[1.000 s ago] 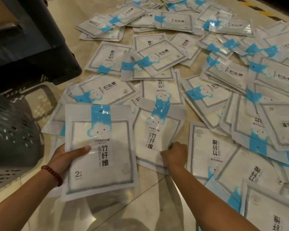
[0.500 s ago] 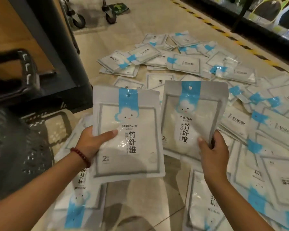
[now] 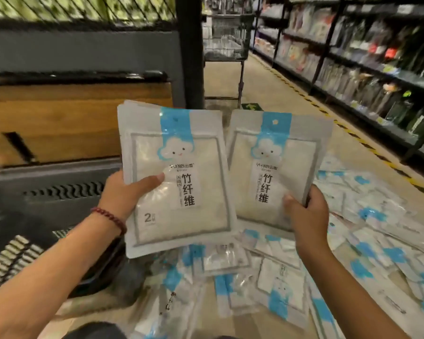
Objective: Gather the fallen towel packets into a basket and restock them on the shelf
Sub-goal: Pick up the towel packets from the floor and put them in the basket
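Both hands are raised, each pinching a towel packet by its lower part. The left hand (image 3: 123, 194) lays its thumb flat across the front of the left packet (image 3: 179, 152), with the fingers behind it. Extra edges show at that packet's top corner, so it is probably the face of a small stack, though the blur leaves that unsure. The right hand (image 3: 304, 214) grips the right packet (image 3: 277, 165) the same way, thumb in front and fingers curled round its right edge. The two packets stand upright side by side, their inner edges just overlapping.

The step in hand looks like merging the two and putting them in the basket. To do it well, slide the right packet onto the front of the left one with the cloud prints aligned, and square the edges. Then carry the lot down and leftward and lay it flat rather than tossing it, since the slick film would likely slide and fan apart.

The basket (image 3: 59, 206), dark and slotted, sits below and to the left of the left hand. Its inside is out of view, so I cannot tell what it holds. The fallen packets (image 3: 365, 241) lie strewn over the floor (image 3: 262, 77) beneath both hands and out to the right of the right hand, many overlapping.
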`<state>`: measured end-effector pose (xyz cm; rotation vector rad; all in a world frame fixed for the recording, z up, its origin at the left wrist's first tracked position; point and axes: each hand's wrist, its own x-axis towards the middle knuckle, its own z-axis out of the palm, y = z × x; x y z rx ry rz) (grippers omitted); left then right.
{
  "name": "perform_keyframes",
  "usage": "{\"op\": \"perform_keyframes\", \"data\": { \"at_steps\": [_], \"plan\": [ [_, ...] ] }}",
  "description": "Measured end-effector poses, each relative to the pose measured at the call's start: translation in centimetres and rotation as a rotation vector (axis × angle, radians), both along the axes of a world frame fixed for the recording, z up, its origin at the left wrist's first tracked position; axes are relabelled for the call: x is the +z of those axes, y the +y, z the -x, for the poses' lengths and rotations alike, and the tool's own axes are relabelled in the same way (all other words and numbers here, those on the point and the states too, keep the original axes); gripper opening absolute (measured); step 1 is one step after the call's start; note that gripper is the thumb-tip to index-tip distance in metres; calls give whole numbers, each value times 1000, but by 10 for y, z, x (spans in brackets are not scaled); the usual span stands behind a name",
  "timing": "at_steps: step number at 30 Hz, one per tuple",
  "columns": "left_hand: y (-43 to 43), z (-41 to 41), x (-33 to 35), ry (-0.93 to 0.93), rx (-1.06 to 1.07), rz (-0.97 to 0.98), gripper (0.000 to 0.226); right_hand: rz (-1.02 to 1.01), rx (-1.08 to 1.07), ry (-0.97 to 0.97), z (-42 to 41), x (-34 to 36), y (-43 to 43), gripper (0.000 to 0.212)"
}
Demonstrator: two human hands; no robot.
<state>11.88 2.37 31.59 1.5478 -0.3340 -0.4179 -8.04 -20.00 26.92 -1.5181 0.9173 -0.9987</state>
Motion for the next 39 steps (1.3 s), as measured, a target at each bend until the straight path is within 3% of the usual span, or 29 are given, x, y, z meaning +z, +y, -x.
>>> {"op": "perform_keyframes", "data": {
  "at_steps": [7, 14, 21, 25, 27, 29, 33, 37, 39],
  "plan": [
    [136, -84, 45, 20, 283, -2, 18, 83, 289, 29, -122, 49, 81, 22],
    [262, -164, -6, 216, 402, -106, 35, 241, 514, 230, -240, 29, 192, 15],
    [304, -225, -93, 455, 362, -291, 35, 404, 669, 606, -312, -32, 265, 14],
    [310, -251, -142, 589, 207, -509, 29, 452, 715, 791, -331, -59, 276, 15],
    [310, -266, -156, 670, 123, -676, 14, 452, 744, 877, -340, -68, 279, 16],
    [309, -280, -170, 703, 77, -823, 24, 414, 765, 955, -348, -75, 282, 17],
    [300, -294, -197, 819, -4, -859, 48, 295, 772, 1089, -365, -85, 289, 15],
    [302, -295, -223, 861, -19, -912, 55, 240, 786, 1183, -369, -96, 297, 24],
    [308, -298, -236, 840, -1, -939, 48, 242, 789, 1200, -367, -103, 298, 30]
  ]
}}
